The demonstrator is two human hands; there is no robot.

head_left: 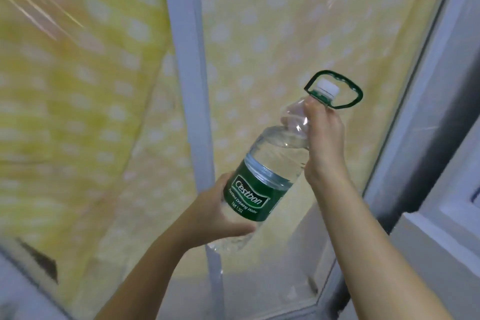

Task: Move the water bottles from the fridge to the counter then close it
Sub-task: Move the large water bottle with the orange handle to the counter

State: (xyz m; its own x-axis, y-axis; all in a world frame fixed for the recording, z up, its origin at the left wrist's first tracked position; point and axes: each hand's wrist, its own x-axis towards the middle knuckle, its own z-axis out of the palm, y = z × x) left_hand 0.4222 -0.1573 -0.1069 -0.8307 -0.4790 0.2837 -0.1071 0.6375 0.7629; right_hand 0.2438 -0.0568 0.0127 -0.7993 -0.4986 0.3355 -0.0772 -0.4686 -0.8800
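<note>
A large clear water bottle (275,153) with a green label, a white cap and a green carry handle hangs tilted in the air at the middle of the head view, cap up and to the right. My left hand (220,213) grips its lower body from underneath, fingers curled round the base. My right hand (324,138) grips the bottle's neck and shoulder just below the cap. No other bottle is in view.
A wardrobe-like fabric cover (85,101), yellow with white spots under clear plastic, fills the background, split by a pale vertical frame bar (189,91). A grey-white door or frame edge (426,117) runs down the right side. The view is motion-blurred.
</note>
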